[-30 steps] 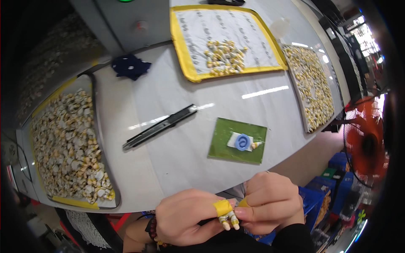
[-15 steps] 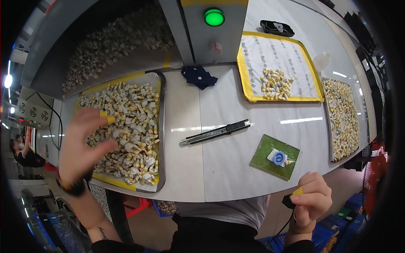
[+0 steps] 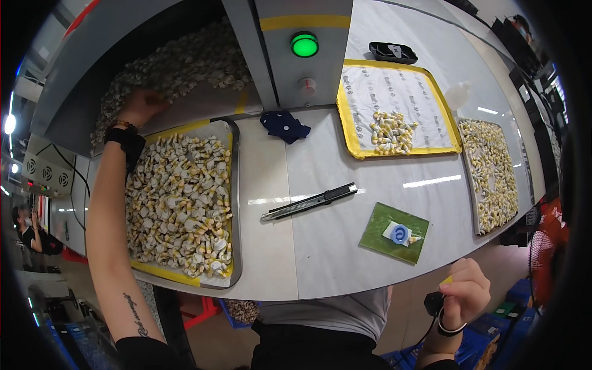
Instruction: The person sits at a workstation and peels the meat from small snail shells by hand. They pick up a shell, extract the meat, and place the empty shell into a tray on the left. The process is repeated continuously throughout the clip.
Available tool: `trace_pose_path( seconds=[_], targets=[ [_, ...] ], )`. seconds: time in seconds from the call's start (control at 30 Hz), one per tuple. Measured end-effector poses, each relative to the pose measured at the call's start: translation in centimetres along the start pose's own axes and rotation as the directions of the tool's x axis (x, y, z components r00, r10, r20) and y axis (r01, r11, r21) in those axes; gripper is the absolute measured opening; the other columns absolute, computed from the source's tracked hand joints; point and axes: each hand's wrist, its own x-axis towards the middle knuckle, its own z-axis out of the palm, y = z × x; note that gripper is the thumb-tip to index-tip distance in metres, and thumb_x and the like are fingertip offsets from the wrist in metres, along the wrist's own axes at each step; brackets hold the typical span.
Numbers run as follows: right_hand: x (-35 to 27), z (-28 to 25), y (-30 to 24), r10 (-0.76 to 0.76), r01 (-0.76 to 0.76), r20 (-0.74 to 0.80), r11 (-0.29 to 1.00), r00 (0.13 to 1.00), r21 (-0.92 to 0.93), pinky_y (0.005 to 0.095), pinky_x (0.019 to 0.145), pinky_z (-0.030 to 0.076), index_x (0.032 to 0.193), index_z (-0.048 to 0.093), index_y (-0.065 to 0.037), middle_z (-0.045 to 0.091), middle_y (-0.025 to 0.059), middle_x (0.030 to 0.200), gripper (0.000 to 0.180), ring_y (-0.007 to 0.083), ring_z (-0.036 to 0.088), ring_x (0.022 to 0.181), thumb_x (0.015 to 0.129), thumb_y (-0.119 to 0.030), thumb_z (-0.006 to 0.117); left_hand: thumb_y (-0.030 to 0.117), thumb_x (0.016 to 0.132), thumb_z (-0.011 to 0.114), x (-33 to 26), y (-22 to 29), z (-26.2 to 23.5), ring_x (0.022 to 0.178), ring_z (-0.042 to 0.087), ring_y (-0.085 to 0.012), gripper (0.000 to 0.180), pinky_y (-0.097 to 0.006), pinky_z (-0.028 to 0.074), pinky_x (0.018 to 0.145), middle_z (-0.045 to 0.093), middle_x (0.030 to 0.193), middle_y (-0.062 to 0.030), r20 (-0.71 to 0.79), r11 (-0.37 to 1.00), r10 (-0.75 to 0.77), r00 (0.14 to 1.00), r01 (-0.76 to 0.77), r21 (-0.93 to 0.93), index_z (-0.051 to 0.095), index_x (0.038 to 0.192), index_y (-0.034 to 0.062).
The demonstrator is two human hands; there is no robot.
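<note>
Step in hand: restocking. Your left hand [image 3: 143,105], fingers spread, lies on the heap of small parts [image 3: 179,61] above the tray [image 3: 233,203]; right hand [image 3: 464,296] apparently pinches a yellow piece [image 3: 445,280] below the surface [image 3: 320,246]. Next: scoop gently.

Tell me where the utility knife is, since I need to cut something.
In the head view the utility knife lies on the white table near its middle, between the metal tray of small parts on the left and the green pad on the right.
</note>
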Motion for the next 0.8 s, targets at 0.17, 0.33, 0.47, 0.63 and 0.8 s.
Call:
trace_pose_path(
  seconds=[0.17,0.33,0.47,0.63,0.8],
  targets=[
    [0.6,-0.9,0.2,-0.057,0.058,0.048,0.998,0.997,-0.026,0.0275,0.054,0.031,0.077,0.063,-0.003,0.054,0.0044,0.065,0.013,0.0157,0.043,0.059,0.079,-0.016,0.060,0.026,0.077,0.074,-0.6,-0.2,0.0,0.074,0.060,-0.0181,0.035,-0.033,0.048,0.068,0.065,0.086,-0.0104,-0.056,0.992,0.123,0.991,-0.121,0.029,0.065,0.103,0.0043],
    [3.3,-1.1,-0.9,-0.079,0.080,0.014,0.991,0.997,-0.108,0.0281,0.048,0.035,0.074,0.069,-0.005,0.055,0.0042,0.061,0.019,0.0167,0.046,0.050,0.059,0.002,0.060,0.020,0.091,0.060,-2.7,-3.8,-2.9,0.080,0.055,-0.0102,0.040,-0.027,0.046,0.069,0.060,0.096,-0.0021,0.069,0.735,0.043,0.997,0.015,-0.678,0.050,0.128,0.0066],
    [7.4,-1.7,-0.8,-0.053,0.110,0.188,0.945,0.981,-0.309,0.0297,0.051,0.039,0.077,0.069,-0.005,0.056,0.0049,0.062,0.019,0.0196,0.052,0.055,0.060,0.003,0.065,0.022,0.098,0.049,-9.9,0.2,-4.0,0.077,0.046,-0.0054,0.040,-0.021,0.042,0.069,0.049,0.090,0.0023,-0.105,0.285,-0.042,0.994,-0.089,-0.955,0.043,0.133,0.0037],
    [13.7,-1.3,4.6,0.062,0.210,0.484,0.849,0.873,-0.486,0.0381,0.066,0.049,0.086,0.067,-0.006,0.064,0.0116,0.078,0.012,0.0293,0.061,0.073,0.075,-0.010,0.066,0.031,0.099,0.046,-19.5,7.7,-3.8,0.062,0.044,-0.0075,0.035,-0.017,0.041,0.048,0.048,0.081,-0.0010,-0.043,-0.153,0.224,0.974,-0.009,-0.988,0.046,0.120,0.0027],
    [18.0,3.5,9.6,0.189,0.119,0.480,0.833,0.856,-0.540,0.0397,0.072,0.049,0.084,0.065,-0.002,0.065,0.0168,0.080,0.011,0.0324,0.062,0.078,0.077,-0.010,0.061,0.036,0.095,0.053,-26.9,16.9,-0.2,0.057,0.057,-0.0121,0.040,-0.020,0.041,0.041,0.057,0.072,-0.0105,0.280,-0.197,0.617,0.736,0.489,-0.850,0.052,0.097,-0.0046]
  ],
)
